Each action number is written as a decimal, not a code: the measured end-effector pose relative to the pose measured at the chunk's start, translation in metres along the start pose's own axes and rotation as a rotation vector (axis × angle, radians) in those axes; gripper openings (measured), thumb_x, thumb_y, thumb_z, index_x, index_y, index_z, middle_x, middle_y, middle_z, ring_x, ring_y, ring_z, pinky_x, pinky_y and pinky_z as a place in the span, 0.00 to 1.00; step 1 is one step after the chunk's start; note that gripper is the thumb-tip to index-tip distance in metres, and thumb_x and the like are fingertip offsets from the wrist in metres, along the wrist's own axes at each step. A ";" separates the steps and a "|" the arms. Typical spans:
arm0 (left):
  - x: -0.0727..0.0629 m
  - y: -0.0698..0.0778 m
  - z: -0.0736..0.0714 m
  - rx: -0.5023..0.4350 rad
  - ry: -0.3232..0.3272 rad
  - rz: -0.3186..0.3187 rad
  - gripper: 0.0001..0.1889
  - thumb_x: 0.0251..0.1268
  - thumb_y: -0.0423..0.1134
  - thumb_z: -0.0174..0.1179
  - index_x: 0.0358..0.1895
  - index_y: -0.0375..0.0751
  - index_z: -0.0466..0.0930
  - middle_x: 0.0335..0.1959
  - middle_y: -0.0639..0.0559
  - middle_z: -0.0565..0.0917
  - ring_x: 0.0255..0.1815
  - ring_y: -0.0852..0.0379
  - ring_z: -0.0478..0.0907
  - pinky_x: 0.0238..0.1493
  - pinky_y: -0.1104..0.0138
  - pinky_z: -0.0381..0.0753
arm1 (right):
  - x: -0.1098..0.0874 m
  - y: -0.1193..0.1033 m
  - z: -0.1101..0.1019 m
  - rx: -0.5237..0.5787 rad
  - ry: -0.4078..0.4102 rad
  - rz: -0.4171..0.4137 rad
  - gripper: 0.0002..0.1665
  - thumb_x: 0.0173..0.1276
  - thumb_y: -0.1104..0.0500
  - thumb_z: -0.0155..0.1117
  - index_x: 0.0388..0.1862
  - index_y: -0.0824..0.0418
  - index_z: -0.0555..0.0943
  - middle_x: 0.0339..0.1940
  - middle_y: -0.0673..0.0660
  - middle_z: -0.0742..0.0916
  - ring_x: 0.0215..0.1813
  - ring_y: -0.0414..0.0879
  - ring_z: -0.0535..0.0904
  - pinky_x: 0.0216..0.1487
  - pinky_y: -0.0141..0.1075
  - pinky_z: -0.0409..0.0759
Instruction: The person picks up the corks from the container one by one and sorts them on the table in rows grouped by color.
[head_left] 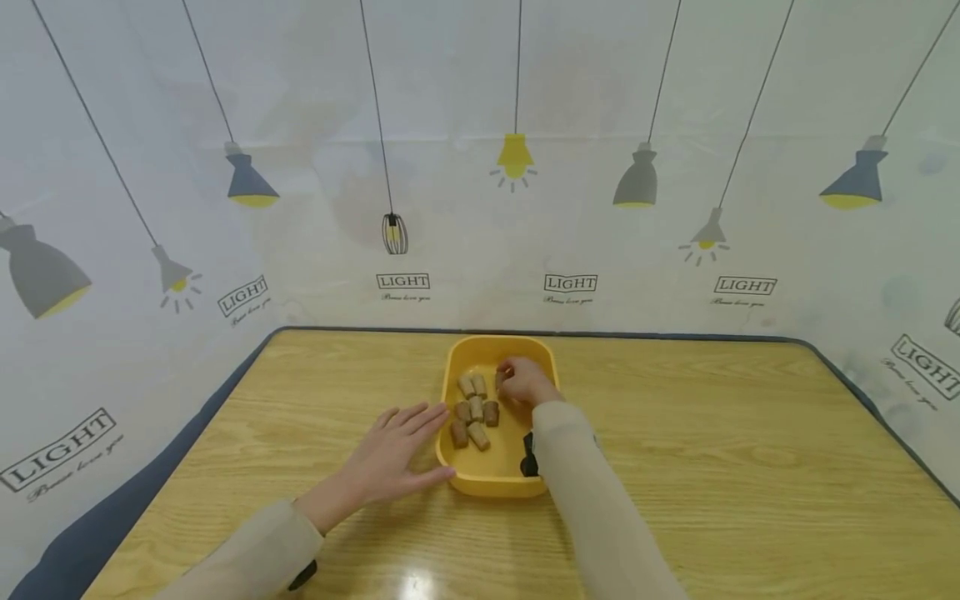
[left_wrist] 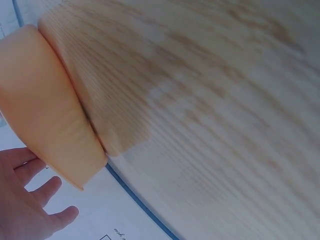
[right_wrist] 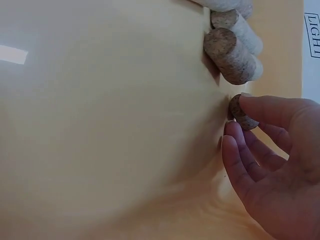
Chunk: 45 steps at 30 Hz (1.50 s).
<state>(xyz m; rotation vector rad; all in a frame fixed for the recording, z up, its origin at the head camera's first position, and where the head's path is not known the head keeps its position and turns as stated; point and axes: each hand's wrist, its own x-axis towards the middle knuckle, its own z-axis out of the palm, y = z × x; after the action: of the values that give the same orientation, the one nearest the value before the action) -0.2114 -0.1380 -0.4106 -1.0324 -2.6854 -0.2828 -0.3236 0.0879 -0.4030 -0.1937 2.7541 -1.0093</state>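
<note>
A yellow plastic basin point(head_left: 498, 487) stands on the wooden table, with several stopper-shaped corks point(head_left: 477, 408) lying on the left part of its floor. Some corks are pale, others darker brown. Inside the basin's far right part, my right hand point(head_left: 527, 383) pinches a small brown cork point(right_wrist: 243, 114) between thumb and fingers, low by the basin floor in the right wrist view. My left hand point(head_left: 390, 454) is spread at the basin's left side, its fingertips right at the rim. In the left wrist view the left fingers point(left_wrist: 47, 190) are extended beside the basin's outer wall point(left_wrist: 50, 100).
The wood-grain table point(head_left: 750, 433) extends to both sides of the basin. Behind it hangs a pale backdrop point(head_left: 480, 208) printed with lamps and "LIGHT" signs. A black wrist device point(head_left: 529, 457) sits at the right cuff, over the basin's near right part.
</note>
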 end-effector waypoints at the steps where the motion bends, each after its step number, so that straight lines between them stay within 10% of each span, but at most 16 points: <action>1: 0.000 0.000 0.000 0.001 -0.002 0.000 0.40 0.55 0.68 0.43 0.64 0.42 0.62 0.64 0.50 0.61 0.63 0.48 0.56 0.57 0.48 0.55 | -0.001 0.000 0.000 -0.002 0.000 -0.001 0.21 0.54 0.68 0.58 0.49 0.66 0.74 0.42 0.59 0.78 0.40 0.49 0.71 0.39 0.37 0.72; 7: -0.001 0.000 0.000 0.001 0.005 0.001 0.40 0.55 0.68 0.44 0.63 0.41 0.63 0.64 0.49 0.62 0.62 0.47 0.57 0.56 0.47 0.55 | 0.002 -0.005 -0.009 0.085 -0.054 -0.069 0.22 0.54 0.69 0.56 0.51 0.63 0.74 0.46 0.59 0.77 0.44 0.50 0.72 0.40 0.39 0.74; 14: 0.000 -0.001 -0.003 0.013 0.005 -0.005 0.39 0.55 0.68 0.44 0.64 0.43 0.62 0.64 0.52 0.60 0.62 0.47 0.57 0.56 0.47 0.55 | 0.065 0.031 -0.017 0.034 -0.119 -0.245 0.23 0.51 0.56 0.68 0.48 0.58 0.76 0.44 0.56 0.79 0.43 0.47 0.75 0.36 0.37 0.75; 23: 0.001 -0.001 -0.003 0.000 0.009 0.004 0.39 0.54 0.67 0.45 0.63 0.42 0.63 0.64 0.51 0.61 0.62 0.47 0.58 0.56 0.48 0.56 | -0.004 -0.014 -0.070 -0.168 -0.077 -0.319 0.21 0.57 0.61 0.62 0.50 0.65 0.74 0.47 0.62 0.78 0.52 0.54 0.70 0.52 0.44 0.67; 45: 0.001 0.002 -0.002 0.029 0.000 0.010 0.39 0.55 0.68 0.43 0.63 0.41 0.63 0.63 0.49 0.63 0.61 0.46 0.59 0.56 0.48 0.56 | -0.042 0.039 -0.098 -0.087 -0.031 -0.462 0.23 0.57 0.63 0.62 0.52 0.68 0.72 0.45 0.61 0.77 0.44 0.53 0.73 0.42 0.41 0.74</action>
<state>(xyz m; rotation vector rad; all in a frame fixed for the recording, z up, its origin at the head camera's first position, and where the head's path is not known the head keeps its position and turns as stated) -0.2107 -0.1365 -0.4087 -1.0369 -2.6758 -0.2418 -0.3076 0.1868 -0.3493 -0.8836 2.7867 -0.9670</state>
